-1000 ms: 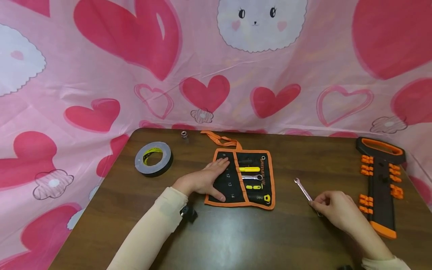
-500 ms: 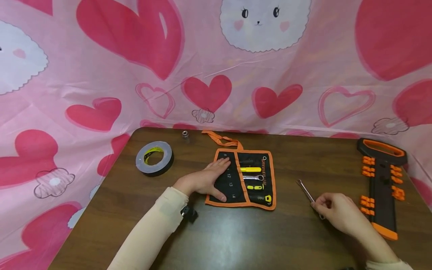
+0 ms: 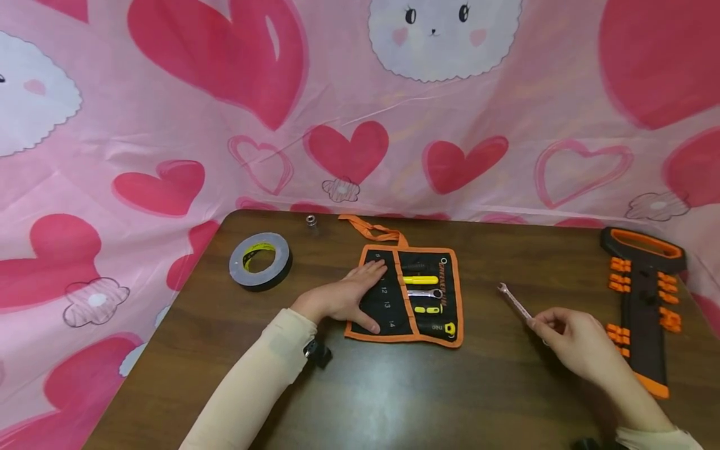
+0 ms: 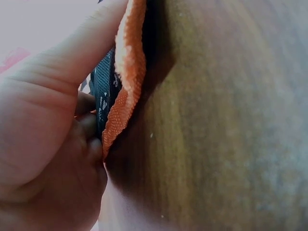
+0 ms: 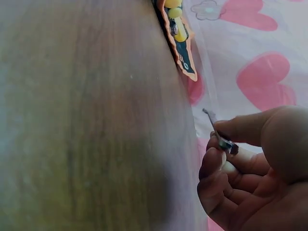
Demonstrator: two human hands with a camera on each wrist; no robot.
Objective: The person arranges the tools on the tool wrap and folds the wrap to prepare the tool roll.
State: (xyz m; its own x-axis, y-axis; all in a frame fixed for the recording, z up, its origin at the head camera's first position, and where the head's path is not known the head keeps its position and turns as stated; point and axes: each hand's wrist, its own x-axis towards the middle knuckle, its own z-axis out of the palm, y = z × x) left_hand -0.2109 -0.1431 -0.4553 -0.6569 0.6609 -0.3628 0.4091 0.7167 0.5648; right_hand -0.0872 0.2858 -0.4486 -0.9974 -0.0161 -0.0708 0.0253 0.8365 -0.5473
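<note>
My left hand (image 3: 350, 297) rests with spread fingers on the left part of a black tool pouch (image 3: 427, 257) with orange edging and printed numbers. The left wrist view shows the thumb along the pouch's orange edge (image 4: 130, 57). In the pouch's right-hand pockets sit a yellow-handled tool (image 3: 422, 280), a silver wrench (image 3: 425, 293) and other small yellow-ended tools. To the right of the pouch, my right hand (image 3: 579, 344) pinches a small silver combination wrench (image 3: 514, 301) between thumb and fingers. Its open end points away to the upper left; the other end is partly hidden by the hand.
A roll of grey tape (image 3: 240, 265) lies on the left of the brown wooden table (image 3: 427, 400). Near the back edge stands a small metal socket (image 3: 312, 220). A black holder with orange clips (image 3: 647, 306) lies at the far right. Pink heart-patterned cloth hangs behind.
The wrench in my right hand has been raised slightly and slid further back into the grip, so its lower end shows less. The left hand keeps its place on the pouch.
</note>
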